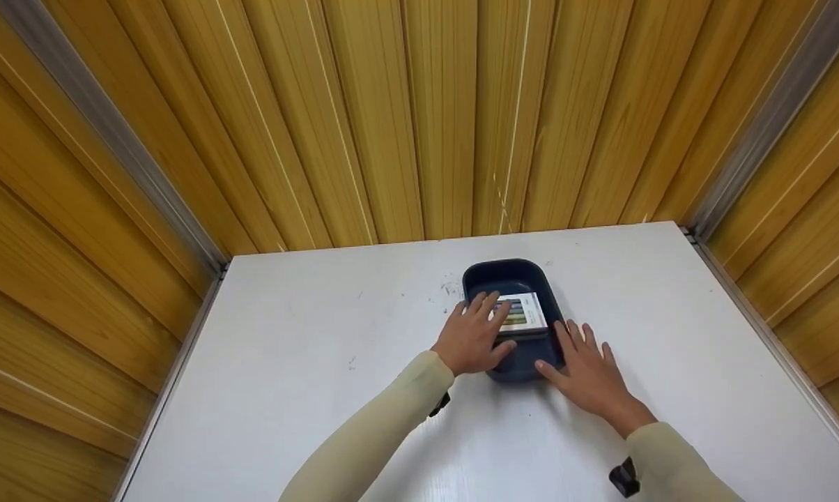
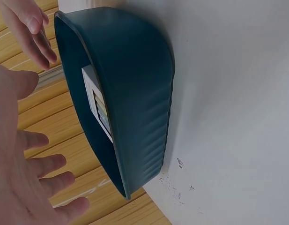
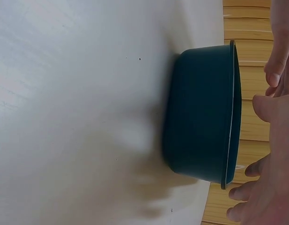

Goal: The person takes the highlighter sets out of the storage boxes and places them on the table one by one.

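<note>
A dark teal plastic bin point(image 1: 519, 374) with rounded corners stands upright on the white table. Inside it lies a white box point(image 1: 530, 312) with a picture of coloured strips on top; something darker shows under its front edge. My left hand point(image 1: 470, 340), fingers spread and empty, hovers over the bin's left side and covers part of the box. In the left wrist view that hand point(image 2: 22, 159) is apart from the bin's wall point(image 2: 130, 93). At the right rim is my right hand point(image 1: 590, 376), fingers straight and holding nothing. The right wrist view shows it point(image 3: 268, 173) slightly beyond the rim.
The white table point(image 1: 308, 390) has small dark scuffs point(image 1: 451, 287) left of the bin. Yellow wood-patterned panels point(image 1: 364, 125) with grey metal corner posts point(image 1: 113, 132) enclose the table at the back and both sides.
</note>
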Available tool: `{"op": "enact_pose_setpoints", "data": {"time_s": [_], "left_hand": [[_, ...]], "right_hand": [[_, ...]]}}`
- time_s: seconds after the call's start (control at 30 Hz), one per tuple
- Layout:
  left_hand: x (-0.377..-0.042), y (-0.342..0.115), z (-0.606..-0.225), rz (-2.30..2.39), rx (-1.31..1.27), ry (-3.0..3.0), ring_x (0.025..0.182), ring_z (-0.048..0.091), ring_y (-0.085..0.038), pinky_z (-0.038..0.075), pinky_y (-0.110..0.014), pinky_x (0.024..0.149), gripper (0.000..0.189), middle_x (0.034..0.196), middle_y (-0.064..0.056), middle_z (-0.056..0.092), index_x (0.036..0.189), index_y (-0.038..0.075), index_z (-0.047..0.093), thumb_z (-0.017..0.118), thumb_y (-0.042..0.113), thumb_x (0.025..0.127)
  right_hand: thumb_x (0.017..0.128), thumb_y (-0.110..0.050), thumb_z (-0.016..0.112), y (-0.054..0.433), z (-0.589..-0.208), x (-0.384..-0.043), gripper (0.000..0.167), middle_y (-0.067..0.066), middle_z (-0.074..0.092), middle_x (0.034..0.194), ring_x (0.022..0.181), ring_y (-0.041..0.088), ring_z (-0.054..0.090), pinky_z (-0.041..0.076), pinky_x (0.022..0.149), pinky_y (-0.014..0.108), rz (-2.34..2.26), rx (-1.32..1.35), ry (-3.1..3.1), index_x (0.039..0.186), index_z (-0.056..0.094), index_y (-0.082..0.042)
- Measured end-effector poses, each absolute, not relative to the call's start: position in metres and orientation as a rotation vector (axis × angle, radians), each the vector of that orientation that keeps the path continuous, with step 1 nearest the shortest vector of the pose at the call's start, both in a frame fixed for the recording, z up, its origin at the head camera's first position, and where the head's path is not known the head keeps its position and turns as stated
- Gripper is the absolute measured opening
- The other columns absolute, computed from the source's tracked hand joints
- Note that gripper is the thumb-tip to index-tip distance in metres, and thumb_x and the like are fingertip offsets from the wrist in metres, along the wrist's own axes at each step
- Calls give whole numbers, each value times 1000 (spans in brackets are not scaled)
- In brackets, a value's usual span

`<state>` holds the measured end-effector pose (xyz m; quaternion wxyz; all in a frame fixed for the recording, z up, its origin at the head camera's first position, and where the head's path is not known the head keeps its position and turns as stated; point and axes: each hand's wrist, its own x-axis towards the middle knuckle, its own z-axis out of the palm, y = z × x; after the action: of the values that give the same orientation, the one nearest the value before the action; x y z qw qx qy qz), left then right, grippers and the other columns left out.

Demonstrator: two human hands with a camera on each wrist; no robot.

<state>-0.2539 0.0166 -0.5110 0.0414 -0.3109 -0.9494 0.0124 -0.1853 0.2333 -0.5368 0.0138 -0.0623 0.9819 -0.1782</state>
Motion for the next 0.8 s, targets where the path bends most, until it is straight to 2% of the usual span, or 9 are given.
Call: {"op": "enact_pose_setpoints", "data": {"time_s": [0.8], "left_hand": [[-262,20,-515,49,-945,-2980,145,32,-21,34,-45,115,69,159,-2,29,154,25,22,40,58,96]], "right_hand": [[91,-72,35,235,-540,-184,97,28,17,157,143,51,14,15,109,73,-545,-141,3025,152,19,0]]}}
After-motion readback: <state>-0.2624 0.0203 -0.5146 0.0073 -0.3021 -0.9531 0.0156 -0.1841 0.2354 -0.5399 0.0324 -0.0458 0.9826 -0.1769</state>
